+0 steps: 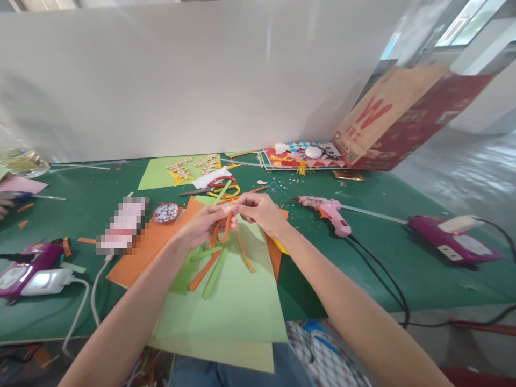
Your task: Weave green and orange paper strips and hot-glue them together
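Between my two hands is an orange paper strip [220, 232], bent into a loop. My left hand [206, 221] pinches it from the left, and my right hand [256, 210] pinches it at the top with thumb and fingers. Below them, loose green paper strips [213, 274] and another orange strip [203, 273] lie on light green paper sheets [245, 306]. Under these sheets sits orange paper [147, 252]. Just beyond my hands are scissors [226, 188] with red and yellow handles.
A pink glue gun [328, 212] lies to the right, its cable running off the table's front edge. Purple power strips [447, 242] sit at both sides. A round dish [166, 213], a blurred phone-like item [124, 224] and a paper bag [387, 115] stand around. Another person's hand [6, 205] is far left.
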The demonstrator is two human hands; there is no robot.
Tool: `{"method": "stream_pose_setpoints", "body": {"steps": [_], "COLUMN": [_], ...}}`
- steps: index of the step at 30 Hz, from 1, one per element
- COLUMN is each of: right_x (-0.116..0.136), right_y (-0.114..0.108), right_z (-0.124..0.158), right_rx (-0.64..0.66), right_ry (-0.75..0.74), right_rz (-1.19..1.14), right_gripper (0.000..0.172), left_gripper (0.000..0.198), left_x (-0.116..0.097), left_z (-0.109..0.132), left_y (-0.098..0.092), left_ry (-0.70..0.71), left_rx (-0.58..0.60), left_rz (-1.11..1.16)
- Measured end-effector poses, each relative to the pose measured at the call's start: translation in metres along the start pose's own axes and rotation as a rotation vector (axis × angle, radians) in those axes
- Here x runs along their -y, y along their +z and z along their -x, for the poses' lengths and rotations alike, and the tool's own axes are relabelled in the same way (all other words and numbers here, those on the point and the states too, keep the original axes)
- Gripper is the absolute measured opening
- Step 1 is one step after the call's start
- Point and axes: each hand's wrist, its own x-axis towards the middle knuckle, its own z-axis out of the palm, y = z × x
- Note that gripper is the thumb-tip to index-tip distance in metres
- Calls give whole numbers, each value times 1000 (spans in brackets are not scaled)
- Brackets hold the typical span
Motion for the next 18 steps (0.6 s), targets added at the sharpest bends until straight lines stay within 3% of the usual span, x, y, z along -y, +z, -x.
{"method": "stream_pose_setpoints", "body": {"steps": [18], "right_x": [-2], "right_y": [0], "right_z": [-1], "right_rx": [-11], "right_ry": [-7], "right_rz": [-2], "right_gripper": [25], "left_gripper": [39], "left_x": [4], "left_z": [-2], "left_y": [-5], "left_ry": [8], "left_rx": [-19], "left_rz": [-36]}}
